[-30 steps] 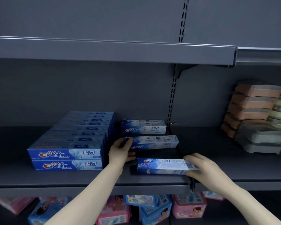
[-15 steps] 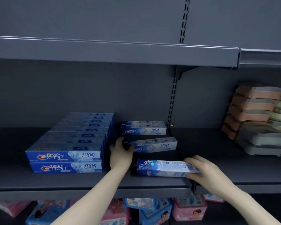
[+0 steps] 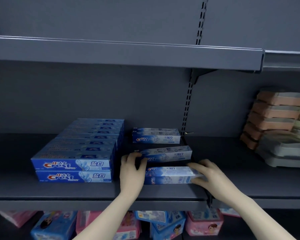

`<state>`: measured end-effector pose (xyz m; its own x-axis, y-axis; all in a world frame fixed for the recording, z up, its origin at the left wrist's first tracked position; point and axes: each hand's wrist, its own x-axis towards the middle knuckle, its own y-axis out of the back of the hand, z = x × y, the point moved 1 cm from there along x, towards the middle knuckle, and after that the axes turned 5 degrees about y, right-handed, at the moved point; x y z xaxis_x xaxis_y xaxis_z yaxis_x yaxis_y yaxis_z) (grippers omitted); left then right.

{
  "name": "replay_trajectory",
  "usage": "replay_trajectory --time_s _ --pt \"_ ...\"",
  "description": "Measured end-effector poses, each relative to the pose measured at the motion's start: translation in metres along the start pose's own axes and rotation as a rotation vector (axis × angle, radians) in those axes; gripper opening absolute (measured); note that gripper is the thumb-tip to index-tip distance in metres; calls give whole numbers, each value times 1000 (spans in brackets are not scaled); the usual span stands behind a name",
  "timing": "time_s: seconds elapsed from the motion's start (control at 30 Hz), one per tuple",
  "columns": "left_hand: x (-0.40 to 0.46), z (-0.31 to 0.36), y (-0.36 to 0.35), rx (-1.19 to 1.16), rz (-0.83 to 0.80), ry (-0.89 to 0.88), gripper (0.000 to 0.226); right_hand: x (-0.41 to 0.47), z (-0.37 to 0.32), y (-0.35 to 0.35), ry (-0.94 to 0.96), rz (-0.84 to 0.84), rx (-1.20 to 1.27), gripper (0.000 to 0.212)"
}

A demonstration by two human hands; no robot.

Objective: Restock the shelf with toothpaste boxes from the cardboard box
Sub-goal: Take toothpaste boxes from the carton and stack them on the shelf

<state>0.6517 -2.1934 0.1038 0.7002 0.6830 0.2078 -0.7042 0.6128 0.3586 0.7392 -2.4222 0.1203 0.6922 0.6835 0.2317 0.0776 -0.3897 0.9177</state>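
Three light-blue toothpaste boxes lie one behind another on the dark grey shelf (image 3: 93,191). My right hand (image 3: 210,175) grips the right end of the front box (image 3: 166,175). My left hand (image 3: 132,168) holds the left end of the middle box (image 3: 170,154), which sits slightly askew. The back box (image 3: 156,135) rests near the rear panel, untouched. To the left stands a double-layer stack of darker blue Crest boxes (image 3: 76,158) in several rows. The cardboard box is out of view.
Stacked pink, green and grey trays (image 3: 280,125) fill the right bay of the same shelf. An upper shelf (image 3: 125,52) overhangs. Pink and blue packets (image 3: 163,224) sit on the shelf below. A slotted upright (image 3: 189,101) divides the bays.
The front box has tipped so more of its top face shows, with my right hand still on its end. My left hand stays on the middle box, which shifted slightly.
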Motion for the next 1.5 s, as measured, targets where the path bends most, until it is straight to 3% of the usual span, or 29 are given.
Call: replay_trajectory --time_s 0.1,0.27,0.5,0.7,0.77,1.03,1.23,1.33,1.5 --pt "-7 -4 3 -10 -124 -32 10 3 0 -1 -73 45 51 51" --pt "-11 -8 12 41 -228 -17 25 -1 4 0 -188 82 195 58" --pt "-7 -13 15 27 -185 -27 21 0 11 0 -305 221 491 44" --pt "-6 -13 17 72 -74 -54 11 4 5 -4 -360 311 516 23" --pt "-7 -12 18 109 -62 -49 10 6 1 -6 -379 295 468 14" --pt "-5 -9 18 183 -120 -20 15 14 3 -7 -398 214 465 10" --pt "-12 -19 20 307 -272 -147 70 0 14 2 -209 -6 594 40" --pt "-12 -20 22 240 -262 -171 63 -2 18 3 -204 17 604 39" --pt "-11 -12 24 159 -84 -123 23 5 10 2 -307 141 641 10"
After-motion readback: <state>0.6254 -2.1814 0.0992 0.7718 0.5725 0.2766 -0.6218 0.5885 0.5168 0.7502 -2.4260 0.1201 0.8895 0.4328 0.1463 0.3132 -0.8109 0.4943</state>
